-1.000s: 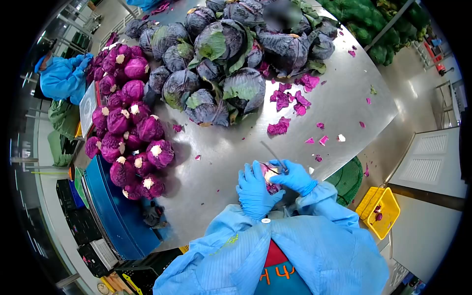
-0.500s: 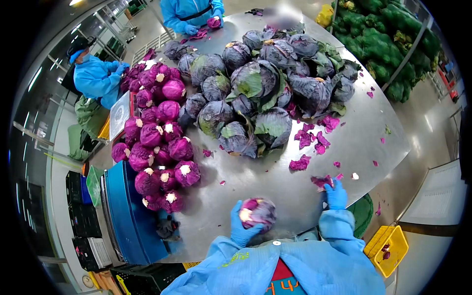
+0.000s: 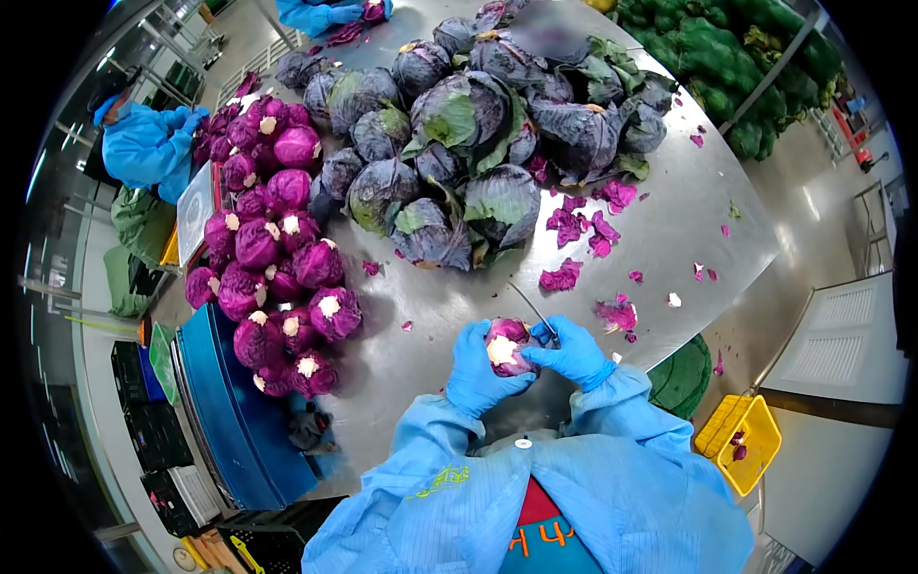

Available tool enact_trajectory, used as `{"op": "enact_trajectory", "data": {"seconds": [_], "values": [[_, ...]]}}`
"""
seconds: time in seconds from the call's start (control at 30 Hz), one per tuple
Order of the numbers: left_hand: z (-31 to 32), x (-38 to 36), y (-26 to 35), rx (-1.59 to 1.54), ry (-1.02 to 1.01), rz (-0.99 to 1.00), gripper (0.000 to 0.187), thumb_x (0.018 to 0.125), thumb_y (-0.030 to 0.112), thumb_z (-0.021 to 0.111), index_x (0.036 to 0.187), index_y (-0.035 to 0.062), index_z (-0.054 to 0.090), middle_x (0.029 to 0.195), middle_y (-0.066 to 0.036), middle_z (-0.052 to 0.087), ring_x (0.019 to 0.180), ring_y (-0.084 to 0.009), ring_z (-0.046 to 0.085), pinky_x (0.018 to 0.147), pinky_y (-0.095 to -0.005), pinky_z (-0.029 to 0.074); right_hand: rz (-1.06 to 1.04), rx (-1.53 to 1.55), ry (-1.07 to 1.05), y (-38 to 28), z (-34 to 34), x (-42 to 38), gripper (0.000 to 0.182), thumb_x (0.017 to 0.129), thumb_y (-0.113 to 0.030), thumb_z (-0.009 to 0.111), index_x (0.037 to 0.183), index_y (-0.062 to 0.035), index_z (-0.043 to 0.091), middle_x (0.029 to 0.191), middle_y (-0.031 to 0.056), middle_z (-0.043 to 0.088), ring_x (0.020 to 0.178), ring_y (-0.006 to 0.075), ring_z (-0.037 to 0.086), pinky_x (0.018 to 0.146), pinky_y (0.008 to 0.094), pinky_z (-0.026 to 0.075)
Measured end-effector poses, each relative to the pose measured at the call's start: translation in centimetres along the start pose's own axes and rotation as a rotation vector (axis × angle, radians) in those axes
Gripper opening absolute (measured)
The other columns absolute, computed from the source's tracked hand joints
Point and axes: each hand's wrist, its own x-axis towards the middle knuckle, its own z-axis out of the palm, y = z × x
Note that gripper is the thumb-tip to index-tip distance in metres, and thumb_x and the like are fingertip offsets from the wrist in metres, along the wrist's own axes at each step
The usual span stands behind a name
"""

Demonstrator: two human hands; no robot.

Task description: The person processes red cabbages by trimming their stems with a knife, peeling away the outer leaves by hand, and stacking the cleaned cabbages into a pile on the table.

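Steel table (image 3: 669, 230) is heaped with untrimmed cabbages (image 3: 478, 115); trimmed heads (image 3: 277, 258) are piled at left. Cabbage (image 3: 507, 346) is now gripped from left by left hand (image 3: 478, 368), cut stem facing up, raised over near table edge. Right hand (image 3: 574, 349), half second ago out at leaf scraps (image 3: 617, 313), is now brought back against cabbage, closed on knife (image 3: 531, 304), blade angled away.
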Motion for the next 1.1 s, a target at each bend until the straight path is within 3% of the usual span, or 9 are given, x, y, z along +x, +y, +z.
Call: {"op": "enact_trajectory", "data": {"seconds": [0.13,0.33,0.57,0.63,0.73,0.83,0.9,0.93,1.1], "values": [[-1.2,1.5,1.5,0.031,-0.129,0.032,0.107,0.050,0.046,0.087,0.132,-0.0037,0.038,0.125,-0.024,0.045,0.115,-0.0404,0.047,0.100,-0.0455,0.039,-0.402,-0.401,-0.002,-0.4,-0.1,0.7,0.033,0.084,-0.037,0.067,0.102,-0.0105,0.061,0.086,0.0115,0.062,0.078,0.0284,0.065,0.066,0.0382,0.052],[0.1,0.8,-0.4,0.160,-0.015,0.191,0.112,0.053,0.047,0.085,0.139,-0.0037,0.034,0.132,-0.027,0.041,0.120,-0.0425,0.044,0.103,-0.0471,0.036,-0.470,-0.735,-0.034,-0.2,0.3,1.1,0.020,0.085,-0.035,0.064,0.090,-0.0164,0.061,0.079,0.0083,0.061,0.065,0.0294,0.062,0.053,0.0401,0.049],[-0.2,0.5,0.2,0.157,-0.041,0.049,0.112,0.053,0.046,0.085,0.140,-0.0015,0.032,0.132,-0.026,0.041,0.122,-0.0414,0.040,0.105,-0.0464,0.033,-0.186,-0.283,0.400,6.4,-0.8,2.2,0.019,0.084,-0.027,0.063,0.080,-0.0092,0.060,0.073,0.0146,0.063,0.067,0.0349,0.063,0.058,0.0442,0.050],[-0.8,0.3,-0.5,0.067,-0.063,0.050,0.114,0.052,0.046,0.085,0.141,0.0003,0.031,0.131,-0.025,0.040,0.122,-0.0411,0.040,0.105,-0.0463,0.033,-0.076,-0.556,0.454,12.3,-2.6,2.6,0.020,0.083,-0.028,0.066,0.082,-0.0088,0.060,0.078,0.0168,0.064,0.067,0.0360,0.062,0.060,0.0432,0.050],[-1.4,0.1,-1.6,-0.037,-0.090,0.010,0.116,0.050,0.045,0.087,0.141,0.0026,0.030,0.129,-0.023,0.040,0.120,-0.0404,0.041,0.104,-0.0460,0.035,0.071,-0.611,0.501,11.6,-3.2,1.5,0.028,0.081,-0.034,0.069,0.090,-0.0086,0.062,0.082,0.0146,0.066,0.069,0.0316,0.064,0.065,0.0399,0.052],[-1.6,0.2,-1.4,0.056,-0.135,0.001,0.114,0.049,0.045,0.088,0.139,0.0035,0.032,0.128,-0.022,0.038,0.118,-0.0396,0.042,0.103,-0.0453,0.036,0.057,-0.141,0.443,6.9,-0.5,1.2,0.043,0.080,-0.042,0.070,0.107,-0.0091,0.062,0.091,0.0127,0.066,0.078,0.0272,0.066,0.073,0.0368,0.052],[-1.9,0.1,-1.2,0.099,-0.158,0.024,0.112,0.049,0.044,0.089,0.138,0.0034,0.034,0.128,-0.021,0.037,0.118,-0.0390,0.041,0.103,-0.0449,0.037,0.034,-0.126,0.307,2.0,0.3,0.9,0.061,0.079,-0.046,0.071,0.126,-0.0103,0.055,0.100,0.0131,0.064,0.091,0.0245,0.064,0.081,0.0363,0.050],[-2.1,0.0,-1.2,0.082,-0.164,0.040,0.111,0.049,0.044,0.089,0.138,0.0032,0.034,0.128,-0.021,0.037,0.118,-0.0386,0.041,0.103,-0.0447,0.037,-0.052,-0.149,0.259,0.7,0.6,1.0,0.068,0.080,-0.042,0.070,0.137,-0.0137,0.046,0.109,0.0176,0.059,0.096,0.0305,0.062,0.083,0.0397,0.049],[-2.9,-1.0,-3.9,-0.071,-0.014,-0.091,0.108,0.053,0.042,0.089,0.137,0.0025,0.034,0.129,-0.022,0.037,0.121,-0.0377,0.039,0.106,-0.0437,0.033,-0.001,-0.341,0.158,6.8,3.8,1.7,0.060,0.083,-0.029,0.064,0.139,-0.0203,0.042,0.111,0.0199,0.053,0.101,0.0397,0.057,0.085,0.0467,0.048]]}}
